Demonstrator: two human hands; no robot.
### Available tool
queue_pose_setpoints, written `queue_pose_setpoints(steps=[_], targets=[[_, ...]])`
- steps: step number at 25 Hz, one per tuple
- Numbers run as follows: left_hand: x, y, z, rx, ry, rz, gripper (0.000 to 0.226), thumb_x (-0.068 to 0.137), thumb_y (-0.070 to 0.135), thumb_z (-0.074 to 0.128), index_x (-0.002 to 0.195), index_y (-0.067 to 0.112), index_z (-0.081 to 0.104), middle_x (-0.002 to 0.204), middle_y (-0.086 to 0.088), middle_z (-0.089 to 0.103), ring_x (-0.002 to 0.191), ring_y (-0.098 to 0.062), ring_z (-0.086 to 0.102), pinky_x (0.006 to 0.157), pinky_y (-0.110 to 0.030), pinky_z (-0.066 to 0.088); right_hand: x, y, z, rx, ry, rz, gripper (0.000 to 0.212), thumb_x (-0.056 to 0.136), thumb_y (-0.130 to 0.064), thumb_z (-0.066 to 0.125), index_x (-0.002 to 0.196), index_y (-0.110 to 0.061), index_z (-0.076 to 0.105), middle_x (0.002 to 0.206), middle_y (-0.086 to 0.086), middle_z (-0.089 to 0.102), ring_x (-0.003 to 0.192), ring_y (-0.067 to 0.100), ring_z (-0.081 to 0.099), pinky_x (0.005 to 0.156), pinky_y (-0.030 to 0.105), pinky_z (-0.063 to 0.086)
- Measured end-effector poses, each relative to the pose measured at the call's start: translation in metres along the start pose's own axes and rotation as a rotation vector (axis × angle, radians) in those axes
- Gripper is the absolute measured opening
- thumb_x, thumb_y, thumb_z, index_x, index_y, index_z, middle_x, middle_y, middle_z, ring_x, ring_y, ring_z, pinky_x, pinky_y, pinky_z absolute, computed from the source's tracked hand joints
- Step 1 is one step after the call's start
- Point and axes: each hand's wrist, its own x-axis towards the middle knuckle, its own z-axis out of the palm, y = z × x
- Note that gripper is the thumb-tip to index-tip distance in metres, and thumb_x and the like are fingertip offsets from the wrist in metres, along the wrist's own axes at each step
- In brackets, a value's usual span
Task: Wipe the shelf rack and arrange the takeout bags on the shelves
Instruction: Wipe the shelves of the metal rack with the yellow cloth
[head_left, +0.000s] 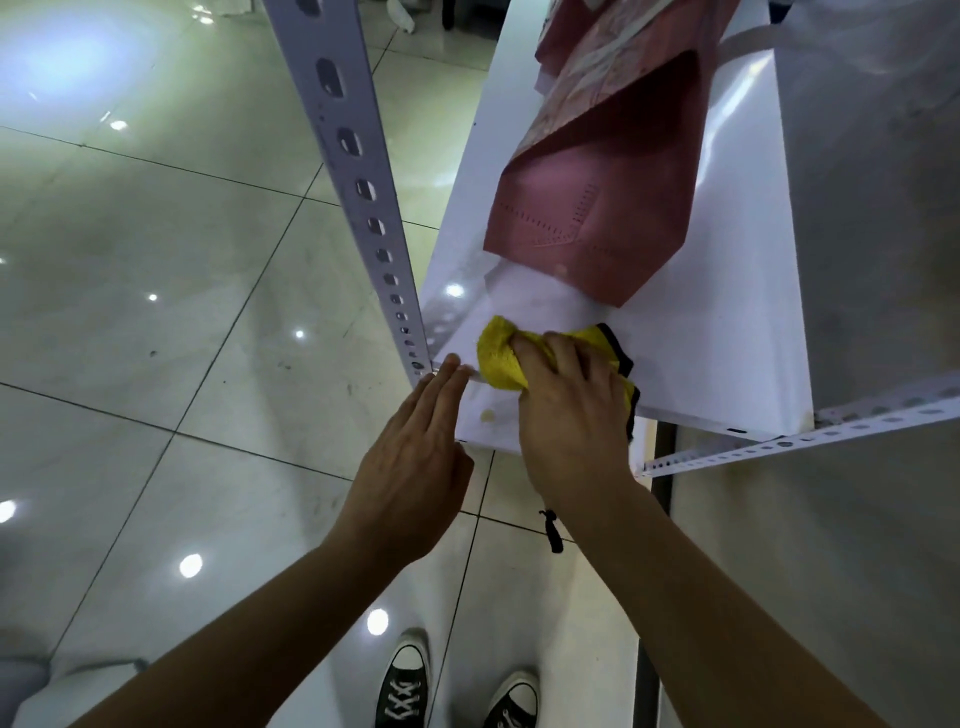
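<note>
Yellow cloth bunched, dark-edged, under R hand, pink bag prob. non-woven

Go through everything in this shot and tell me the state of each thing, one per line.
Yellow cloth: bunched up, pressed on the shelf near its front left corner.
Right hand: closed on the cloth.
Left hand: open, flat, fingertips at the shelf edge.
Pink bag: lying on its side on the shelf, apart from the cloth.
White shelf: bare around the cloth.
Slotted upright: standing at the shelf's left corner.
</note>
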Motion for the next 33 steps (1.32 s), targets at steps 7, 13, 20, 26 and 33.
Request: queue_pose_setpoints(steps=[7,13,20,26,33], targets=[[0.002,0.005,-0.005,-0.020,0.054,0.000,0.067,0.085,-0.010,0.062,0.147,-0.003,0.040,0.153,-0.020,0.044,0.139,-0.034,0.046,0.111,-0.040,0.039,0.010,-0.015,0.013,0.033,-0.014,0.013,0.060,0.092,-0.015,0.057,0.148,-0.030,0.043,0.150,-0.001,0.044,0.137,0.028,0.035,0.109,0.043,0.025],[0.005,0.009,0.003,-0.076,0.088,-0.150,0.062,0.091,0.000,0.057,0.150,0.003,0.037,0.146,-0.013,0.054,0.130,-0.031,0.054,0.098,-0.038,0.050,0.047,-0.014,0.017,-0.002,-0.037,-0.011,0.055,0.098,-0.016,0.045,0.151,-0.029,0.038,0.149,-0.001,0.043,0.139,0.027,0.033,0.114,0.041,0.024],[0.009,0.015,0.008,-0.070,0.121,-0.231,0.063,0.090,0.006,0.059,0.149,0.014,0.037,0.153,-0.005,0.047,0.132,-0.028,0.050,0.095,-0.038,0.051,-0.019,0.062,-0.010,0.071,0.050,0.129,0.057,0.089,-0.006,0.059,0.144,-0.020,0.052,0.148,0.008,0.050,0.133,0.035,0.045,0.110,0.048,0.035],[0.012,0.022,0.019,0.125,0.016,-0.178,0.071,0.095,0.025,0.062,0.157,0.025,0.027,0.165,-0.017,0.018,0.143,-0.038,0.036,0.109,-0.048,0.042,0.051,0.134,-0.025,0.035,0.002,0.283,0.053,0.096,-0.010,0.047,0.149,-0.019,0.047,0.148,0.014,0.047,0.133,0.038,0.042,0.108,0.047,0.037],[0.007,0.024,0.024,0.151,0.013,-0.182,0.083,0.093,0.025,0.066,0.160,0.024,0.018,0.167,-0.017,0.007,0.147,-0.037,0.030,0.114,-0.047,0.037,-0.023,0.118,-0.009,0.061,0.109,0.249,0.052,0.098,-0.016,0.051,0.150,-0.015,0.044,0.154,0.013,0.040,0.139,0.037,0.036,0.116,0.050,0.025]])
